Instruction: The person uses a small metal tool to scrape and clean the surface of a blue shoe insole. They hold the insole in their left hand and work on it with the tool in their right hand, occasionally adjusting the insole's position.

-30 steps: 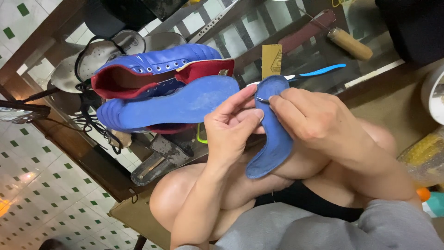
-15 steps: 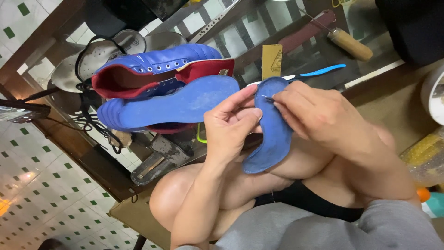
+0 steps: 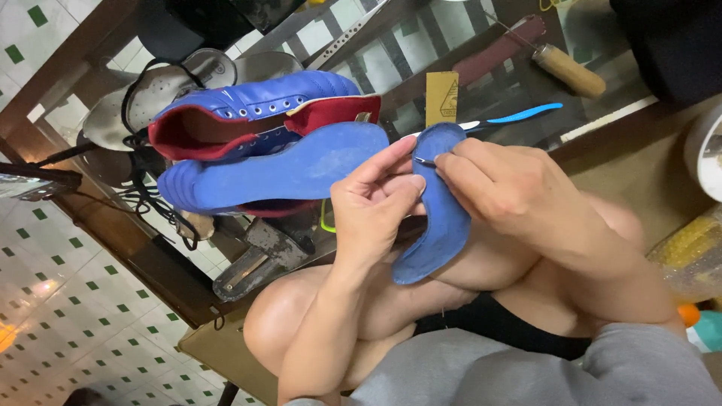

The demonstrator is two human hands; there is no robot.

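A: Centrally, what does each hand grip?

B: Left hand (image 3: 376, 207): fingers closed on the edge of a blue insole (image 3: 440, 207), thumb and forefinger pinching it near its upper end. Right hand (image 3: 504, 188): closed in a pinch on a thin needle (image 3: 423, 160), whose tip meets the insole just beside the left fingertips.

A: Where does the insole lie?

B: Between the two hands, curved, its lower end hanging over the person's bare knees (image 3: 301, 316).

A: And to the left of the left hand?

B: A blue shoe (image 3: 256, 113) with a red lining, lying on its side, touching a second blue insole-shaped piece (image 3: 278, 177) that reaches the left hand's fingertips. Both rest on a low glass-topped counter (image 3: 602, 68).

A: Any labels or packages?

B: Above the hands, just past the insole's upper end: a small upright yellow rectangular card (image 3: 441, 98) with a dark triangular mark. Right of it, a blue-and-white flat tool (image 3: 519, 115) lies on the counter; farther up-right, a tool with a wooden handle (image 3: 571, 71). Well to the right of the right hand, at the frame edge: a clear packet with yellow contents (image 3: 696, 252), and below it an orange cap on a teal container (image 3: 703, 323).
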